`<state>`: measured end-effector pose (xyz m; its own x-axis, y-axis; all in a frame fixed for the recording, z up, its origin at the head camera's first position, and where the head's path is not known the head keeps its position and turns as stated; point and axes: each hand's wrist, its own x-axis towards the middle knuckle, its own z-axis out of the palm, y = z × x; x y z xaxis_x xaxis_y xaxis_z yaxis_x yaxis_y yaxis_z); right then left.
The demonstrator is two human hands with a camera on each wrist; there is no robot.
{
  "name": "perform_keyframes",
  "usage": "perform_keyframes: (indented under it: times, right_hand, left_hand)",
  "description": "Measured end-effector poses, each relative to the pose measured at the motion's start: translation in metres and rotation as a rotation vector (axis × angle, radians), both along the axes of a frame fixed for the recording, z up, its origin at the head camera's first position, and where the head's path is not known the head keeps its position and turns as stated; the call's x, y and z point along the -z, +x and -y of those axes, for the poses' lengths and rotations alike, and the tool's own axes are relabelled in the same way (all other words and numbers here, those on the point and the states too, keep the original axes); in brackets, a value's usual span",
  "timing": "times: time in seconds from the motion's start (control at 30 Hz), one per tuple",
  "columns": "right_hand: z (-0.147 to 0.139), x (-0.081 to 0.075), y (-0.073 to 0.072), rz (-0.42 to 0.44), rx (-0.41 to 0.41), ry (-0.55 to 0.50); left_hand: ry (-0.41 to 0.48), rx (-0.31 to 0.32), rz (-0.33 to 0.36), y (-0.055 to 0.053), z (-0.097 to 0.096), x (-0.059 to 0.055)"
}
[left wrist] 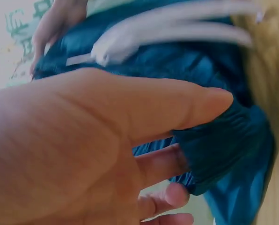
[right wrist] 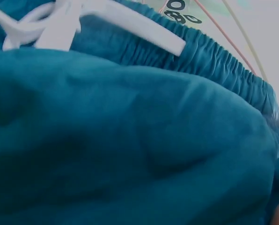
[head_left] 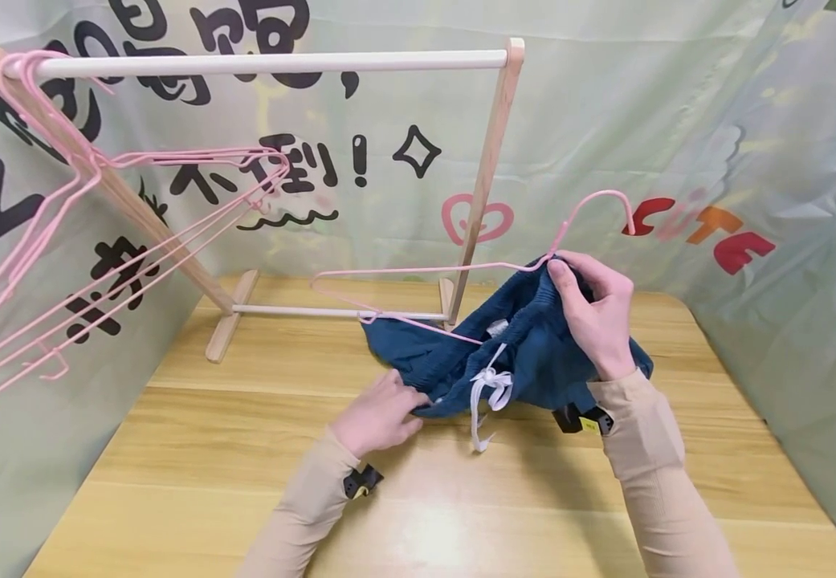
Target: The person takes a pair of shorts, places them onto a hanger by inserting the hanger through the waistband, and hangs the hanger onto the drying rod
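Dark blue drawstring pants (head_left: 548, 361) with a gathered elastic waistband are held up just over the table. A white drawstring bow (head_left: 491, 384) hangs at the front of the waist. My right hand (head_left: 598, 313) grips the waistband together with a pink hanger (head_left: 418, 270), close under its hook. The right end of that hanger is hidden by the cloth; its left end sticks out beyond the waist opening. At the left side of the waistband, my left hand (head_left: 381, 413) pinches the edge, thumb (left wrist: 191, 101) in front and fingertips behind in the left wrist view.
A wooden rack with a white rail (head_left: 280, 63) stands at the back left. Several pink hangers (head_left: 193, 154) hang on the rail's left end. Beneath is a wood-grain table (head_left: 244, 449). A printed cloth backdrop (head_left: 591, 104) encloses the back and sides.
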<state>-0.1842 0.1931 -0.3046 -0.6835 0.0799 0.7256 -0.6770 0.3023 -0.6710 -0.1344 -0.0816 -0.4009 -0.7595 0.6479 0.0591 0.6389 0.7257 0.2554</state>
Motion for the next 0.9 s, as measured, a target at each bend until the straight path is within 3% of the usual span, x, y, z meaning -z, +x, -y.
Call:
perform_keyframes:
  times: [0.07,0.27,0.33,0.57,0.9]
  right_hand:
    - [-0.002,0.004,0.000,0.003,-0.004,-0.009]
    - [-0.009,0.018,0.001,0.015,-0.015,-0.045]
    - [-0.012,0.023,0.002,0.018,-0.028,-0.062]
    - [-0.020,0.040,0.005,0.028,-0.127,-0.134]
    - [-0.027,0.055,0.009,0.017,-0.108,-0.132]
  left_hand:
    - [0.028,-0.038,0.025,-0.003,0.009,-0.003]
    - [0.139,-0.200,0.211,-0.009,0.034,-0.011]
    - [0.168,-0.225,0.231,-0.012,0.042,-0.012]
    - [0.320,-0.230,0.127,-0.023,0.066,-0.018]
    - [0.613,-0.422,-0.015,-0.020,0.074,-0.029]
